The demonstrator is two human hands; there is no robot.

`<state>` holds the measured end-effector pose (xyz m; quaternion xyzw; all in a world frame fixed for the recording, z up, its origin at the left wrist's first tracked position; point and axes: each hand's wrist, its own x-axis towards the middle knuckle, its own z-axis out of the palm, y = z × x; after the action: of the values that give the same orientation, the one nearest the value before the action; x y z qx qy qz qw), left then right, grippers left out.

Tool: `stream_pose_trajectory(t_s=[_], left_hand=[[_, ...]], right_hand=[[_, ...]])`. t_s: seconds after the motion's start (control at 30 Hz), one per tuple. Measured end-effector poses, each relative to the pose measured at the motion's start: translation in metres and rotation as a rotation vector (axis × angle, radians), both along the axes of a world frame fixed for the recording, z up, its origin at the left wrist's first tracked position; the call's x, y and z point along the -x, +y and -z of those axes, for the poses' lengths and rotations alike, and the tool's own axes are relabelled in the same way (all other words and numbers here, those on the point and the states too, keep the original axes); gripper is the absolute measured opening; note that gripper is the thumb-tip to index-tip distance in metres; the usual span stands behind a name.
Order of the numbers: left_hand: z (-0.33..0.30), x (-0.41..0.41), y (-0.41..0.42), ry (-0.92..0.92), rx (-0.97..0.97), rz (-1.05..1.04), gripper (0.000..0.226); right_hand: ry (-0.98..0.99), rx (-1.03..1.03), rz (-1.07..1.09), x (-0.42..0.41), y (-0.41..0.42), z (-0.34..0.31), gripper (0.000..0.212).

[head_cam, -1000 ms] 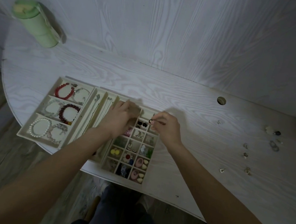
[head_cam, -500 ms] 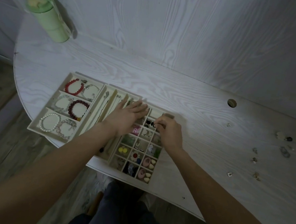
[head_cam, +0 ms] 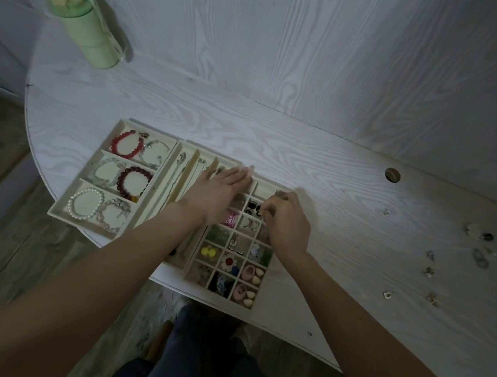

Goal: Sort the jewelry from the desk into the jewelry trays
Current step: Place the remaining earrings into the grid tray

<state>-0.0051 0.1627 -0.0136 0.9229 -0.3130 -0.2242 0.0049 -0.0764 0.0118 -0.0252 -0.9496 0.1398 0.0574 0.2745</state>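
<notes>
On white woodgrain desk (head_cam: 332, 197), cream jewelry trays (head_cam: 64, 209).

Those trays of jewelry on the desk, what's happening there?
A person is sorting jewelry into trays. The left hand lies flat, steadying the grid tray, while the right hand pinches a small piece over a compartment of dark pieces near its far end. The bracelet tray on the left looks filled. Several loose pieces wait on the desk to the right.

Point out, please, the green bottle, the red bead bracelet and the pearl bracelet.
green bottle (head_cam: 87, 31): head view, middle of its body.
red bead bracelet (head_cam: 116, 147): head view, beads on its left arc.
pearl bracelet (head_cam: 71, 204): head view, pearls on its left arc.
</notes>
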Motion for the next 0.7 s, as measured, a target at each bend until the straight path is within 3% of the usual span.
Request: stream_pose_trajectory(t_s=[0.4, 0.7], left_hand=[[-0.004, -0.005, 0.001, 0.09, 0.06, -0.041, 0.081], [-0.003, -0.006, 0.002, 0.099, 0.059, -0.024, 0.078]], right_hand=[[0.098, 0.09, 0.086, -0.009, 0.008, 0.004, 0.014], [0.215, 0.043, 0.101, -0.016, 0.009, -0.008, 0.027]])
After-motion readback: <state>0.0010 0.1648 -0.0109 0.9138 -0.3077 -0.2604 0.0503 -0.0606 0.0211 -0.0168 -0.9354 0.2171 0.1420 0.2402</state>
